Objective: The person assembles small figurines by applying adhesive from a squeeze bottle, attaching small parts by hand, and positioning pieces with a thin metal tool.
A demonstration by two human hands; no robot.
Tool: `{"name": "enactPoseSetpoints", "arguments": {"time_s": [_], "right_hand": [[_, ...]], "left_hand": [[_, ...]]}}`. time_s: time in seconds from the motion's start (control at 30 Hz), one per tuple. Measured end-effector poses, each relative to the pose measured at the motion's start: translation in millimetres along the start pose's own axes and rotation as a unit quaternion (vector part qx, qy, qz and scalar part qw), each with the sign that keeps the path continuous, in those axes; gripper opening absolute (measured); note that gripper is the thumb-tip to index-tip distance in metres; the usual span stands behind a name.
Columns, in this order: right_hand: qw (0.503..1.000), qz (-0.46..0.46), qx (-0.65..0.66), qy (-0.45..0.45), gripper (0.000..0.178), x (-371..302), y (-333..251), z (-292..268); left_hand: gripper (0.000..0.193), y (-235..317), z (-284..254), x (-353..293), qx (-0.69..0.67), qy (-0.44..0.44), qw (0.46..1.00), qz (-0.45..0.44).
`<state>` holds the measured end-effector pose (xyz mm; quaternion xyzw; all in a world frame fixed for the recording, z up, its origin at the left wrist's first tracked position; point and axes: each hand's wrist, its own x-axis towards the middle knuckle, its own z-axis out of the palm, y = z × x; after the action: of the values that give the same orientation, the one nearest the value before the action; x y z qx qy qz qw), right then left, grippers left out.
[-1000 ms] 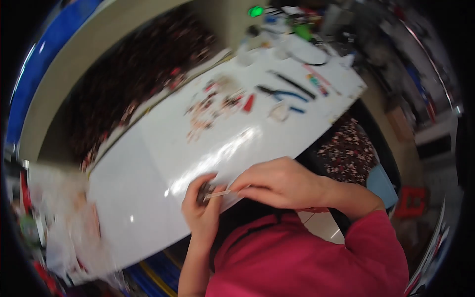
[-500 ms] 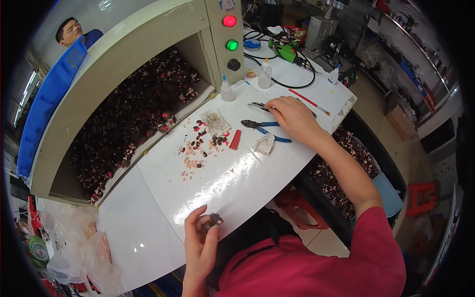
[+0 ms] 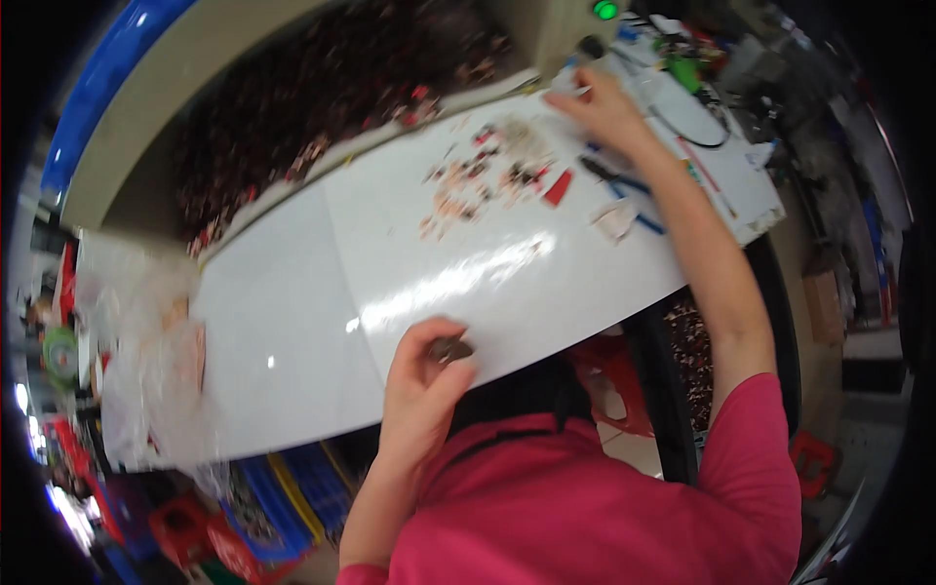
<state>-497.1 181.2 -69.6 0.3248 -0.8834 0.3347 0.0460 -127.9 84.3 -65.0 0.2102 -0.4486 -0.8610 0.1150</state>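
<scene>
My left hand is at the near edge of the white table, its fingers closed on a small dark part. My right hand is stretched to the far side of the table and pinches a thin light stick-like thing, too blurred to name. Just left of that hand lies a scatter of small red, white and dark pieces with a red flat piece. Blue-handled pliers lie under my right forearm.
A large bin of dark red and black parts runs behind the table. A panel with a green lamp stands at the back. Clear plastic bags sit at the left end. Cables and tools crowd the far right. A red stool is under the table.
My right hand has moved from the pliers farther back and left toward the panel. The view has swung and blurred. My left hand keeps the small dark part at the near edge.
</scene>
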Motion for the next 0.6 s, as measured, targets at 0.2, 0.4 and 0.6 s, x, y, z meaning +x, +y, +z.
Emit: {"name": "enactPoseSetpoints", "arguments": {"time_s": [0.2,0.4,0.6], "right_hand": [[0.998,0.001,-0.004,-0.055,0.048,0,-12,10],[0.973,-0.016,0.218,-0.079,0.024,-97,-67,-15],[0.966,-0.116,0.181,-0.14,0.035,-170,-103,-38]], "left_hand": [[0.046,7,-5,1,0.14,-0.005,0.989,0.055],[0.048,0,-30,-1,0.087,-0.037,0.993,0.071],[0.048,1,-38,0,0.119,-0.068,0.989,0.047]]}}
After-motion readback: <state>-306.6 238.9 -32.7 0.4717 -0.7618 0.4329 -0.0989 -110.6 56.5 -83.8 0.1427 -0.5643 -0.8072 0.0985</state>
